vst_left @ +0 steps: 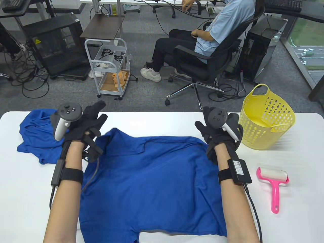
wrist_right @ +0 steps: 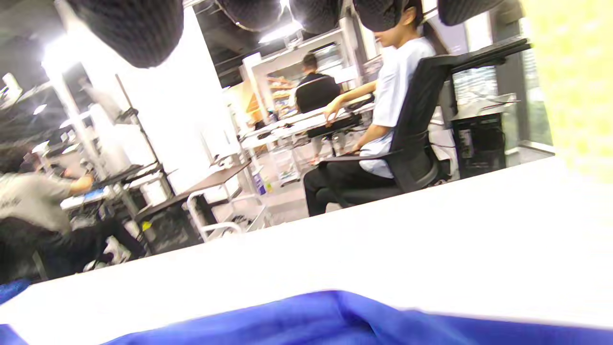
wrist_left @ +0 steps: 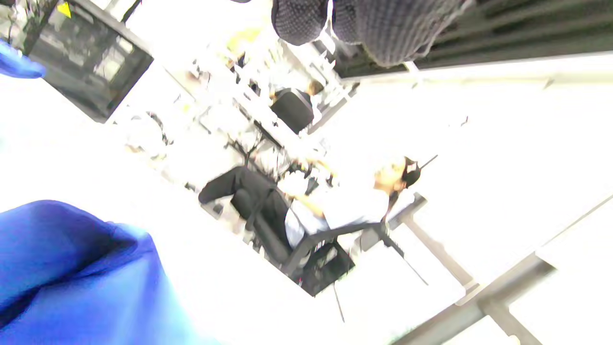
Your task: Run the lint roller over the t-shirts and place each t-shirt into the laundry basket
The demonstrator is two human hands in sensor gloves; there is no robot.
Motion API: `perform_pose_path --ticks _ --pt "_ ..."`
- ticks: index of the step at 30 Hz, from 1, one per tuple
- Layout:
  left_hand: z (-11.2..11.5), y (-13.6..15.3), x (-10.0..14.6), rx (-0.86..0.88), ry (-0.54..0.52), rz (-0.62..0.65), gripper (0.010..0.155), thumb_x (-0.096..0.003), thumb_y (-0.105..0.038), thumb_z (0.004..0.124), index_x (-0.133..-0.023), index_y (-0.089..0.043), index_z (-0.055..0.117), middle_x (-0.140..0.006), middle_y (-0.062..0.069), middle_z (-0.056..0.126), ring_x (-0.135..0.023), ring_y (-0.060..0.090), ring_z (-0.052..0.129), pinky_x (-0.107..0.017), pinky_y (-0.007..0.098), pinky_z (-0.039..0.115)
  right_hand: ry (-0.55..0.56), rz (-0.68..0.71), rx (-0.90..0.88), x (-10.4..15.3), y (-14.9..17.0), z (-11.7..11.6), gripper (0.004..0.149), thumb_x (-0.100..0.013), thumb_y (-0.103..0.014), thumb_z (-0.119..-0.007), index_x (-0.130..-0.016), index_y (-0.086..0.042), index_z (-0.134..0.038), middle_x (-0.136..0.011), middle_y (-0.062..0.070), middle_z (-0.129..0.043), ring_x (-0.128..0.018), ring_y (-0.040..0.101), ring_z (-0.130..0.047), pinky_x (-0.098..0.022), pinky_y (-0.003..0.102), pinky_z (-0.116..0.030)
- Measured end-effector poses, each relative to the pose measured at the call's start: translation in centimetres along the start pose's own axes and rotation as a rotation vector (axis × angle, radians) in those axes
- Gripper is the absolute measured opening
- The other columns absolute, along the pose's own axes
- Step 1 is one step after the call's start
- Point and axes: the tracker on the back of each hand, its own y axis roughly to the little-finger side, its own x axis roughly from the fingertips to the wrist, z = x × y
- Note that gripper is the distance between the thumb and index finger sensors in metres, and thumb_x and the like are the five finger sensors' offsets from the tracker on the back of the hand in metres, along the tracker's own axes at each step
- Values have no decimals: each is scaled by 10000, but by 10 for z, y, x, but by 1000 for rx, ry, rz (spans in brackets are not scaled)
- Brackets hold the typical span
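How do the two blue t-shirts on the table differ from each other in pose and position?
The near t-shirt lies spread out flat across the middle of the table, between both forearms; the far t-shirt sits crumpled in a heap at the table's far left corner. The near t-shirt reaches over the table's front edge; the far t-shirt lies behind the left hand. Both are the same bright blue, and neither is in the laundry basket.

A blue t-shirt [vst_left: 152, 177] lies spread flat across the middle of the white table [vst_left: 291, 202]. A second blue t-shirt [vst_left: 38, 136] sits crumpled to its left. Right of the spread shirt stands an upright yellow perforated laundry basket [vst_left: 265, 119], and nearer the front edge a pink lint roller [vst_left: 273, 182] lies flat, white roll away from the edge.
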Motion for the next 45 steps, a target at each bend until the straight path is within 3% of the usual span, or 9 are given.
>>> perform_pose_path --ticks 4,8,12,16,23,35,39,41,45 --pt "47 31 28 -169 156 -31 531 -548 -425 698 -1064 -390 577 -1155 -91 594 -1152 232 428 -819 470 344 -204 110 27 38 -12 -44 647 -551 -500 -621 -1095 -210 -427 -1191 140 -336 -1035 454 -349 -691 673 -405" --pt "97 48 65 -354 355 -120 539 -543 -450 729 -1062 -377 604 -1153 -60 621 -1142 317 499 -803 546 398 -389 168 80 92 -12 -78 644 -554 -488 -633 -1095 -214 -419 -1187 138 -294 -1034 442 -319 -698 656 -397" --pt "137 57 96 -485 410 -180 616 -525 -499 754 -1092 -393 537 -1204 -8 472 -1144 430 406 -753 664 372 -465 98 136 136 0 -103 670 -551 -476 -660 -1101 -199 -396 -1184 163 -288 -1031 458 -329 -697 661 -417" --pt "167 69 111 -591 485 -231 773 -520 -550 733 -1111 -401 257 -1194 -4 171 -1124 444 173 -722 722 295 -489 -6 205 156 24 -121 705 -552 -490 -651 -1104 -191 -332 -1170 187 -194 -1019 481 -282 -695 666 -405" --pt "167 81 114 -474 469 -273 769 -518 -568 704 -1086 -454 199 -1167 -80 83 -1104 370 45 -714 710 220 -588 -112 121 159 46 -136 718 -543 -548 -568 -1069 -289 -154 -1137 126 -5 -997 439 -43 -676 698 -187" --pt "166 81 116 -488 461 -272 761 -515 -590 688 -1083 -475 195 -1168 -110 81 -1113 335 43 -717 706 213 -597 -172 60 151 69 -133 701 -522 -555 -574 -1038 -379 -134 -1124 11 49 -998 349 24 -686 644 -119" --pt "157 72 108 -555 508 -280 743 -527 -560 703 -1095 -458 235 -1185 -98 155 -1138 353 138 -748 694 284 -598 -161 42 151 71 -135 698 -523 -549 -567 -1033 -379 -122 -1112 5 71 -981 340 65 -669 636 -86" --pt "146 62 98 -581 489 -292 761 -534 -539 700 -1111 -396 224 -1206 -90 296 -1171 343 307 -774 668 354 -592 -159 44 152 71 -135 697 -522 -548 -566 -1034 -376 -125 -1112 8 66 -982 343 56 -667 637 -89" --pt "118 29 53 -575 314 -232 697 -540 -470 706 -1113 -367 322 -1191 -79 445 -1159 302 506 -804 574 447 -588 -156 23 152 72 -136 696 -522 -544 -569 -1033 -374 -128 -1108 6 69 -975 339 61 -659 631 -76"
